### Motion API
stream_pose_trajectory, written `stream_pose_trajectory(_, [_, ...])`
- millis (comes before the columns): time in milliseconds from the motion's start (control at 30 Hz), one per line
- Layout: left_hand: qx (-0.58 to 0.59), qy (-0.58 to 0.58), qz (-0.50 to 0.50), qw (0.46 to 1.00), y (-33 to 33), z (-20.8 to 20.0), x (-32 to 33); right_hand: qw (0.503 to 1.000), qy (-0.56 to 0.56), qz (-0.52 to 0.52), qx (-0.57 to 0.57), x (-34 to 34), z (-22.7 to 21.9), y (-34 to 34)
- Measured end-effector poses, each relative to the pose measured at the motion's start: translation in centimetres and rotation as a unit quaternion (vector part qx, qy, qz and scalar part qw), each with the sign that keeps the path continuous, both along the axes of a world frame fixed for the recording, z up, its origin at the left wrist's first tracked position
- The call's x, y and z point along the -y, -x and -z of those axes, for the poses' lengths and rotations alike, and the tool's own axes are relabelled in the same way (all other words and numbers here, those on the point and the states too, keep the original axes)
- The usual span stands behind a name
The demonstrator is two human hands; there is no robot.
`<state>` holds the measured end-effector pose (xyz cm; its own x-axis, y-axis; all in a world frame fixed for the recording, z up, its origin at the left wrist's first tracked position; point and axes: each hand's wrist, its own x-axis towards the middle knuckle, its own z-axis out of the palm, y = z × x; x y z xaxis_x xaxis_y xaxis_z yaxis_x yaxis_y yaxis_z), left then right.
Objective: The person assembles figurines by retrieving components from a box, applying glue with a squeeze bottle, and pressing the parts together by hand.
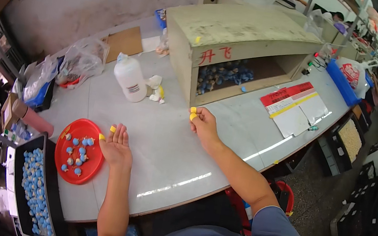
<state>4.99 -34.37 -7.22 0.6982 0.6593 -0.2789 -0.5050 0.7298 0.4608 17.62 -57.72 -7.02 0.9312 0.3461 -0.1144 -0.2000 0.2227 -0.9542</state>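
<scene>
My left hand [116, 147] is at the right rim of a red round plate [93, 172], palm up with the fingers stretched out and nothing in it. Small blue-and-white pieces [82, 150] lie scattered on that plate. My right hand [204, 127] is over the table in front of the box's left corner, its fingers curled in. Whatever those fingers may hold is hidden. Yellow covers wrap the thumb and a fingertip of each hand. Inside the open-fronted, pale green wooden box [180, 51] lie many blue pieces [226, 76].
A black bin [51, 159] full of blue-and-white pieces stands left of the plate. Behind are a white bottle [130, 79], a crumpled white and yellow item [156, 89] and plastic bags [83, 56]. On the right lie a red-and-white sheet [294, 109] and a blue tray [340, 84].
</scene>
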Motion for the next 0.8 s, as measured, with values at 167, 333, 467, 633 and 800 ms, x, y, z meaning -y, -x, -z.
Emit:
stream_pose_trajectory(167, [-0.073,-0.115,0.139,0.981,0.2,1.1,2.8,0.973,0.133,0.137,0.132,3.0,0.6,-6.4])
stream_pose_trajectory(333, [-0.124,-0.187,0.247,0.943,0.5,0.3,5.1,0.761,0.504,0.191,0.361,5.6,0.6,-13.3])
stream_pose_trajectory(467, [-0.134,-0.213,0.273,0.929,0.6,1.1,4.9,0.663,0.696,0.031,0.276,4.9,-0.6,-16.3])
stream_pose_trajectory(633, [-0.129,-0.228,0.285,0.922,0.8,0.7,4.9,0.671,0.688,0.053,0.270,4.7,-1.2,-15.9])
stream_pose_trajectory(800, [-0.148,-0.257,0.309,0.904,0.9,0.4,5.3,0.822,0.422,0.186,0.335,4.9,0.8,-12.0])
